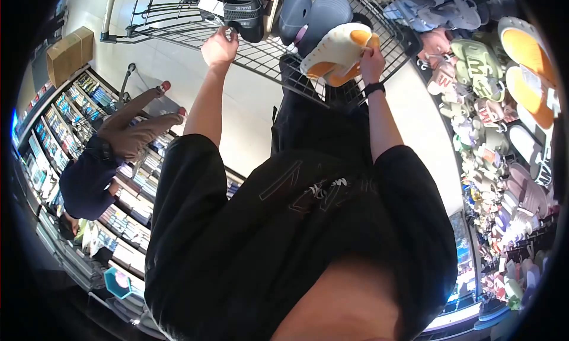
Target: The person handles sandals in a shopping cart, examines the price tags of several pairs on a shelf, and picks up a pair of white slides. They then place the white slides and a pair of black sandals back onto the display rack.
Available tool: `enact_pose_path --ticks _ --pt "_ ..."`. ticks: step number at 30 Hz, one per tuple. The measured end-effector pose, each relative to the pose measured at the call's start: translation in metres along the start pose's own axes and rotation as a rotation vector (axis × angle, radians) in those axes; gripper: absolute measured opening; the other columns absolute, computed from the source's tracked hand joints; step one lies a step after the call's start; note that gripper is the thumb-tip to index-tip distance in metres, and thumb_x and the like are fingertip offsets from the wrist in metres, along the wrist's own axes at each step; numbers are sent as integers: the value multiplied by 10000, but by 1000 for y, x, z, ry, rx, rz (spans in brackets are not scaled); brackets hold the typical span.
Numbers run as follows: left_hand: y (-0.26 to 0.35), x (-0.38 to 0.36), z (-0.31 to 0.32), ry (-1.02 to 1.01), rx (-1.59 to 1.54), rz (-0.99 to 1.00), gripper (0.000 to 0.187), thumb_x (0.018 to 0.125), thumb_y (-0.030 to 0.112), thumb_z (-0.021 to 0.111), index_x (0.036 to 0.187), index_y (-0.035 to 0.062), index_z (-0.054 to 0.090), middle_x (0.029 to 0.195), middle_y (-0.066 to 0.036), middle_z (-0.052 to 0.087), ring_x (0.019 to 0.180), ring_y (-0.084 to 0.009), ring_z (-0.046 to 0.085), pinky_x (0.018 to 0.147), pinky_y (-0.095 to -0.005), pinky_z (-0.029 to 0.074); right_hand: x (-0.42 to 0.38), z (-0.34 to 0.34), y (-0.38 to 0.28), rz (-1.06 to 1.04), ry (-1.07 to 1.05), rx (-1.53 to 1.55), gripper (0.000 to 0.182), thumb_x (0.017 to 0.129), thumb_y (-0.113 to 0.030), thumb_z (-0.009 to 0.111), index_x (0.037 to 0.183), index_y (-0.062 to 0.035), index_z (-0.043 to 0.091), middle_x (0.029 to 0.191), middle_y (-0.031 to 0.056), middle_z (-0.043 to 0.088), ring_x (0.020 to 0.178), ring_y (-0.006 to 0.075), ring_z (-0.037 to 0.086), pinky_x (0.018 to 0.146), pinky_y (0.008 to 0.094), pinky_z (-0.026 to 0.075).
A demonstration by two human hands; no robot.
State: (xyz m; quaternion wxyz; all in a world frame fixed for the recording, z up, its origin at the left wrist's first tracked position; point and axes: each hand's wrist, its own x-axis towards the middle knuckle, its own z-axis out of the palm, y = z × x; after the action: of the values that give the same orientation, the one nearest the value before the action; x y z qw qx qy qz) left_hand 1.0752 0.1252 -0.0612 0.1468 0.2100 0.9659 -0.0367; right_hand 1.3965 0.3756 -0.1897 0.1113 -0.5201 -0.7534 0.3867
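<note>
My right hand (372, 63), with a dark band at the wrist, grips a pair of white slides with orange footbeds (339, 51). They are held over the near side of a black wire shopping cart (261, 63). My left hand (220, 48) is closed at the cart's near rim, its fingertips beside a black sandal (243, 12) with lettering on its strap. What those fingers pinch, if anything, is hidden. A white tag (210, 6) lies by the sandal. Grey-blue slides (323, 18) sit in the cart to its right.
On the right, a tall display (483, 118) is packed with many slippers. To the left, a person in a dark top (89, 181) is beside shelves of small packaged goods (71, 112). A cardboard box (70, 55) stands at the upper left on the pale floor (252, 107).
</note>
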Motion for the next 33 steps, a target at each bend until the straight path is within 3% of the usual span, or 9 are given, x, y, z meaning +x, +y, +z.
enact_pose_path --ticks 2,6,12,15,22,23,25,26,33 --pt "3 -1 -3 8 38 -12 357 828 409 583 1063 162 688 915 -139 718 877 -330 686 797 -431 529 -11 -20 -16 90 -129 285 209 910 -172 525 991 -41 665 814 162 682 769 295 684 715 397 532" --pt "8 -5 -17 -59 85 -20 378 862 445 558 1072 161 695 930 -155 712 903 -330 681 818 -439 524 -42 -58 -86 -178 -194 292 188 908 -48 515 1042 -12 641 783 50 661 715 154 651 713 305 535" --pt "-2 0 -7 -15 44 65 371 892 418 534 1102 137 656 893 -163 704 871 -333 681 777 -452 533 -28 -133 -175 -428 -145 313 149 868 4 572 984 -7 664 742 103 665 654 165 644 606 307 496" --pt "-4 -2 -5 92 -43 88 262 827 305 547 830 79 680 836 -196 696 751 -375 686 690 -469 552 -6 -158 -198 -299 -133 466 107 892 -61 635 970 -7 685 754 63 690 675 127 677 597 255 517" --pt "-5 -5 -12 40 -99 98 277 817 332 608 848 72 698 853 -191 700 822 -354 689 753 -450 543 65 -225 -255 -561 34 603 137 943 -45 536 997 2 652 772 54 654 681 121 627 642 253 513" --pt "-5 -5 -13 47 -99 103 274 816 332 612 840 73 699 853 -189 702 821 -352 691 752 -445 545 75 -243 -268 -317 -85 698 148 956 -72 524 978 0 651 772 52 657 684 119 627 634 255 507" --pt "-5 -8 -15 55 -103 112 270 815 330 618 828 74 702 851 -184 704 817 -350 693 749 -439 549 105 -268 -280 -606 205 372 121 899 -38 555 870 -14 670 750 25 669 659 91 618 585 225 477" --pt "-4 -8 -17 61 -108 117 269 814 329 621 823 73 704 849 -182 704 814 -349 694 747 -438 550 125 -278 -285 -417 97 663 87 897 -51 581 875 -22 660 728 17 656 626 84 602 579 214 471" --pt "-5 -7 -11 75 -128 128 278 815 331 634 814 62 708 839 -174 707 801 -339 698 733 -426 555 214 -350 -315 -247 106 752 111 889 -51 602 962 8 660 753 82 682 560 115 606 506 209 491"
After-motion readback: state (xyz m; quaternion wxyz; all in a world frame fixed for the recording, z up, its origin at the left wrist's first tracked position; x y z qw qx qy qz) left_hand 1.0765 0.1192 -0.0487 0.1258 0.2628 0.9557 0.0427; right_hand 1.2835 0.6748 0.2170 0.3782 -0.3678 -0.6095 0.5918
